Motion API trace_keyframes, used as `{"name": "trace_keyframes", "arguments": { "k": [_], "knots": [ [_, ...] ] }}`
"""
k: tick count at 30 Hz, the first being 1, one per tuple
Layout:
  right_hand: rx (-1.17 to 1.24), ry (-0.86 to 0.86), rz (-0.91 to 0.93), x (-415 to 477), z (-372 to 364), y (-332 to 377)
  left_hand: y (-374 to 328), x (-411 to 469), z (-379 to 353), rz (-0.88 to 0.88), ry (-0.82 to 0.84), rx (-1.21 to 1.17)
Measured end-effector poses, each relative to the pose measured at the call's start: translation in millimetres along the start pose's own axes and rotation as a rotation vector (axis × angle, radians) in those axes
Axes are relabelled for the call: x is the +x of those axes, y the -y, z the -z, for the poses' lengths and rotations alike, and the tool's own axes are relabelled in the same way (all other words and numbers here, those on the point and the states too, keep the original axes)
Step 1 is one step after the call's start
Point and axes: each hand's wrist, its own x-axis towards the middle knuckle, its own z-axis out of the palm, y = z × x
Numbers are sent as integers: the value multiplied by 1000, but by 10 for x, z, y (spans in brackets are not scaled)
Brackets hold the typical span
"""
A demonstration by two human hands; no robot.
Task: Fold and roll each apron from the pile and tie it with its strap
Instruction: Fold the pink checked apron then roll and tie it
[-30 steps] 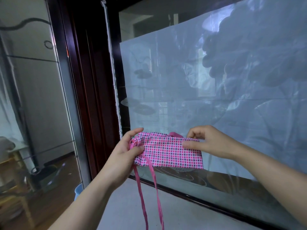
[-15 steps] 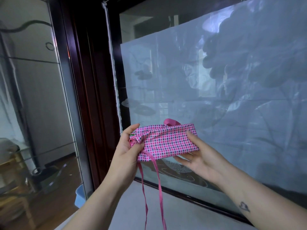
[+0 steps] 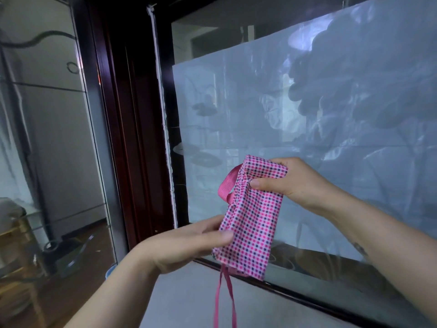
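A pink checked apron (image 3: 250,223), folded into a narrow band, hangs nearly upright in the air between my hands. My right hand (image 3: 286,181) grips its top end, thumb pressed on the front of the cloth. My left hand (image 3: 189,242) holds the band near its lower part, thumb lying on the front and fingers behind. A pink strap loop (image 3: 228,185) sticks out at the upper left of the band. Two thin pink strap ends (image 3: 224,301) dangle from the bottom edge down out of view.
A glass pane covered with pale plastic sheeting (image 3: 307,119) stands right behind the apron. A dark wooden frame post (image 3: 132,138) rises to the left, with a glass door (image 3: 47,138) beyond it. A grey ledge (image 3: 189,304) lies below my hands.
The folded apron has turned from lying level to hanging nearly upright. My right hand moved up to its top end, and my left hand dropped to its lower part.
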Motion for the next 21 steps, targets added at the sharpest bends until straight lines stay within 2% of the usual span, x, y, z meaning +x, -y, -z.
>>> {"name": "trace_keyframes", "arguments": {
  "k": [2,5,8,10,12,14,18,21],
  "knots": [
    [-37,31,37,2,-25,58,-57,57,-41,-27,-29,-35],
    [-14,-8,65,54,-149,96,-121,243,-232,-86,-240,-65],
    [275,-107,-4,86,-329,-45,-109,384,-344,-139,-470,-322],
    [473,-19,-140,-16,-487,-208,-85,440,-343,-197,-654,-506],
    [506,129,-217,-161,-661,-306,-44,492,-336,-232,-842,-603],
    [522,161,-225,-227,-761,-355,-19,520,-370,-227,-971,-619],
    [791,-56,-287,-188,-862,-451,25,560,-451,-246,-1031,-677],
    [893,-113,-302,-183,-912,-502,40,583,-452,-243,-937,-794]
  ]
}}
